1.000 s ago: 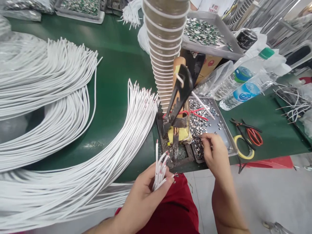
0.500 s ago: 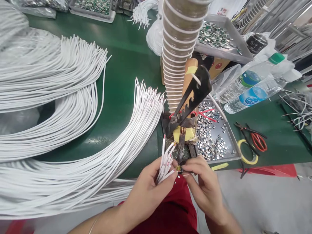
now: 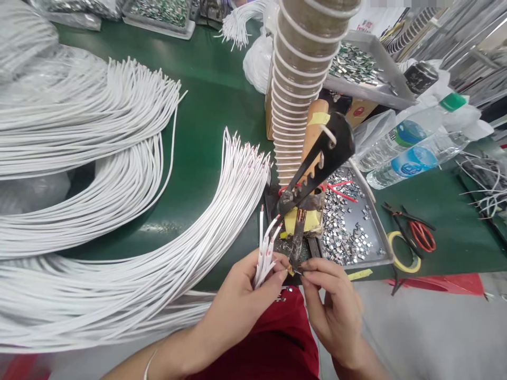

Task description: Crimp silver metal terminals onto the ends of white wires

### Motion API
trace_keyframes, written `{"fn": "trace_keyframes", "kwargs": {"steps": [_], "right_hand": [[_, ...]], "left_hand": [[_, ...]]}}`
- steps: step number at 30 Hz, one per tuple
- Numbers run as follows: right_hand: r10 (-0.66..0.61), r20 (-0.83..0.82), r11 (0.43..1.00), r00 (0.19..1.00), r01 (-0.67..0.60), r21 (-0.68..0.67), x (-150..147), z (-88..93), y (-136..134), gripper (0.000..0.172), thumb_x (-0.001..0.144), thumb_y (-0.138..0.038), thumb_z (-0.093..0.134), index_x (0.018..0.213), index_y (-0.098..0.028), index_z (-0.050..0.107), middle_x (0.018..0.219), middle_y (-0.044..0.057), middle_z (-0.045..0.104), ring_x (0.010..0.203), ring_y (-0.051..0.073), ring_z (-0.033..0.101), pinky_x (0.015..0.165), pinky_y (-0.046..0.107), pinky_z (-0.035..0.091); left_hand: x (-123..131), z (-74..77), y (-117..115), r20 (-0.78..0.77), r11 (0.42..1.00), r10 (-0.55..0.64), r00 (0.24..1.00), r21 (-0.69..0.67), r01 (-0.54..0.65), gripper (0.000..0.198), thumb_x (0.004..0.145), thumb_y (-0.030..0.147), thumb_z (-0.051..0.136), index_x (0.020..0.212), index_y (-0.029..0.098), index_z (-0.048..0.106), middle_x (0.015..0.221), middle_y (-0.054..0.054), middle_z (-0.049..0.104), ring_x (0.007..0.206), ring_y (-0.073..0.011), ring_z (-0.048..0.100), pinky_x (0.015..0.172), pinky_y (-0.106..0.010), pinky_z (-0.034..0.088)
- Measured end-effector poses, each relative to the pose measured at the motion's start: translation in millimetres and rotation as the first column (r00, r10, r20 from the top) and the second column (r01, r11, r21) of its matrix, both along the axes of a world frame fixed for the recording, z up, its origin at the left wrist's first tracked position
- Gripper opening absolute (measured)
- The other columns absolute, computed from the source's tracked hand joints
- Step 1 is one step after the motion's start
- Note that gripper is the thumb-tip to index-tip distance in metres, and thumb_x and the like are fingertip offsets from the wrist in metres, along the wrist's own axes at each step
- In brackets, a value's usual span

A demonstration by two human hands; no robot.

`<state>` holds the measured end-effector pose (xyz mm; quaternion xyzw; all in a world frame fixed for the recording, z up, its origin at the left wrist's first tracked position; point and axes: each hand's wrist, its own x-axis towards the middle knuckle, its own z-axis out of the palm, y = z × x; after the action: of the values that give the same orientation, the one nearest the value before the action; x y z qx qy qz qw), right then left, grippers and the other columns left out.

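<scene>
A small bunch of white wires [image 3: 266, 259] with reddish tips stands up out of my left hand [image 3: 247, 295], whose fingers are closed round it. Its thumb and fingertips also meet a tiny yellowish piece near the soldering iron's tip [image 3: 297, 248]. Close by on the right, my right hand [image 3: 332, 301] pinches something thin and too small to name. The iron, with a wooden handle [image 3: 316, 126], is fixed in a black clamp-like holder [image 3: 322, 158] above my fingertips. Left of the holder lies a thick bundle of white wires [image 3: 222, 211], tips fanned upward.
A metal tray [image 3: 372, 258] of small silvery parts sits right of the iron. Beyond it are pliers [image 3: 410, 216], yellow tape [image 3: 404, 264] and water bottles [image 3: 412, 158]. A ribbed hose [image 3: 303, 79] rises behind the iron. More wire bundles [image 3: 87, 116] cover the table's left.
My fingertips have parted slightly, the right hand drawing a little to the right. The wires in my left hand have tilted leftward. The whole view has shifted a little.
</scene>
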<state>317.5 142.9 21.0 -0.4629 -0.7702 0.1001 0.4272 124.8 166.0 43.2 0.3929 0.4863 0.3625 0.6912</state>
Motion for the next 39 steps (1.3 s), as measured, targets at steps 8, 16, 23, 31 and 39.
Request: {"fn": "trace_keyframes", "kwargs": {"steps": [8,16,23,31,39], "right_hand": [[-0.044,0.035,0.996,0.998,0.04,0.083,-6.8,5.7,5.1,0.023,0.098,-0.001,0.062,0.11,-0.02,0.066,0.107,0.007,0.076,0.098,0.015,0.078,0.091,0.029,0.065],[-0.043,0.059,0.994,0.997,0.037,0.102,-6.9,0.2,1.5,0.027,0.095,-0.001,0.066,0.114,-0.02,0.067,0.108,0.008,0.074,0.099,0.017,0.076,0.091,0.032,0.066],[0.021,0.018,0.999,1.0,-0.022,0.048,-7.5,2.2,2.2,0.026,0.096,-0.001,0.063,0.115,-0.019,0.064,0.111,0.008,0.064,0.101,0.016,0.068,0.085,0.03,0.063],[0.036,-0.113,0.993,0.993,-0.049,-0.112,8.6,10.8,-0.2,0.022,0.099,-0.013,0.068,0.118,-0.025,0.068,0.1,0.002,0.055,0.089,0.019,0.056,0.081,0.036,0.051],[0.104,-0.207,0.951,0.973,-0.159,-0.266,0.6,26.4,4.2,0.016,0.1,-0.015,0.067,0.109,-0.027,0.071,0.089,-0.001,0.059,0.08,0.016,0.059,0.072,0.029,0.052]], "left_hand": [[-2.8,-2.5,1.8,0.059,1.0,0.015,0.998,-0.004,-0.015,0.013,0.092,0.027,0.07,0.082,0.021,0.064,0.093,-0.001,0.067,0.085,-0.0183,0.06,0.077,-0.028,0.047],[-3.2,2.3,2.3,0.03,1.0,0.015,0.999,0.015,-0.016,0.008,0.089,0.025,0.071,0.084,0.021,0.066,0.088,0.0,0.068,0.083,-0.0185,0.061,0.08,-0.028,0.051],[-0.2,-0.2,-2.4,-0.002,0.998,0.03,1.0,0.051,-0.03,0.007,0.09,0.024,0.068,0.085,0.023,0.064,0.087,0.0,0.068,0.082,-0.0182,0.061,0.079,-0.028,0.051],[0.5,-4.3,-10.0,-0.022,0.999,-0.044,0.999,0.028,0.045,0.011,0.093,0.025,0.065,0.084,0.022,0.061,0.083,0.002,0.062,0.08,-0.0182,0.057,0.072,-0.027,0.047],[6.3,-8.2,-15.9,-0.048,0.957,-0.098,0.994,0.269,0.107,0.012,0.093,0.01,0.062,0.089,0.02,0.069,0.094,-0.001,0.06,0.087,-0.0182,0.059,0.08,-0.027,0.051]]}}
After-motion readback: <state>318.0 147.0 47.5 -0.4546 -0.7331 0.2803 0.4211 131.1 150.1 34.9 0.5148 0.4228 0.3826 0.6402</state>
